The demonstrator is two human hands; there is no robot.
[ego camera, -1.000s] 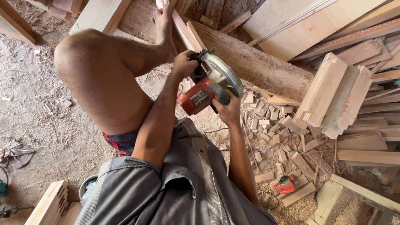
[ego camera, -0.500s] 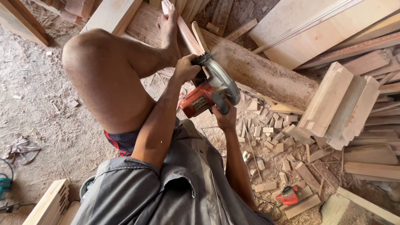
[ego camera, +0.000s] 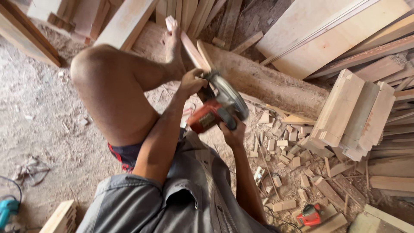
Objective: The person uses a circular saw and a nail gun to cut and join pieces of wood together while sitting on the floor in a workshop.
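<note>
Fingers of the right hand wrap the rear handle of a red circular saw, while the left hand closes its grip on the front of the tool, just beside the silver blade guard. Directly ahead of both hands lies a narrow wooden strip, its long axis running up and away from the saw toward the bare foot that pins its far end; the left hand is the nearer one. Where blade meets wood is hidden behind the guard and the left hand, and offcut blocks litter the dusty floor to the right.
</note>
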